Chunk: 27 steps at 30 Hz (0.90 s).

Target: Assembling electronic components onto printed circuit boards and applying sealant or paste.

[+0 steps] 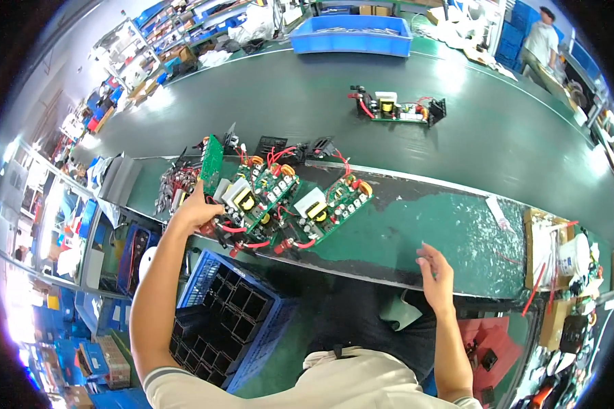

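My left hand (196,211) closed on the lower edge of an upright green circuit board (211,163) at the counter's (423,225) left end, two assembled boards (290,201) just beside it, my right hand (435,273) open, holding nothing, over the counter's near edge
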Available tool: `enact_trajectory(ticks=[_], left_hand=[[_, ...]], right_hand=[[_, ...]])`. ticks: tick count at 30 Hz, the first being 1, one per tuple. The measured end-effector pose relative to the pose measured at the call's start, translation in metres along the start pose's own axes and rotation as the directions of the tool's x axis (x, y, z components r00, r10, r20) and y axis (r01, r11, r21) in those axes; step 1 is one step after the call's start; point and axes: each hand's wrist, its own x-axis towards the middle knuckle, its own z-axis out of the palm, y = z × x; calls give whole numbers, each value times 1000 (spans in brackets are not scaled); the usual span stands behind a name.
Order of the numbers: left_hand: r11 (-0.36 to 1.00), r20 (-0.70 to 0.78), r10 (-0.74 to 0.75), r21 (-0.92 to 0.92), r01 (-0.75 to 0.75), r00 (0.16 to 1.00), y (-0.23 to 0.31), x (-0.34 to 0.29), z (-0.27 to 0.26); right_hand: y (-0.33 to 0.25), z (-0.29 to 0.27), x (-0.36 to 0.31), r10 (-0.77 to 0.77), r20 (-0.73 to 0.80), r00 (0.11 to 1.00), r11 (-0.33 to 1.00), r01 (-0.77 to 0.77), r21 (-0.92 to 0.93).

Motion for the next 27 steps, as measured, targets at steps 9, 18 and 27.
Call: enact_trajectory(ticks=[9, 18, 27], left_hand=[[971, -187, 55, -221, -97, 981, 58, -19, -44], [811, -539, 509, 38, -584, 671, 173, -57, -108], [458, -362, 658, -504, -732, 660, 302, -136, -41]], right_hand=[[11, -20, -43, 22, -38, 999, 997, -19, 81], [-10, -20, -58, 35, 113, 993, 924, -75, 376], [-180, 80, 20, -572, 375, 730, 327, -216, 920]])
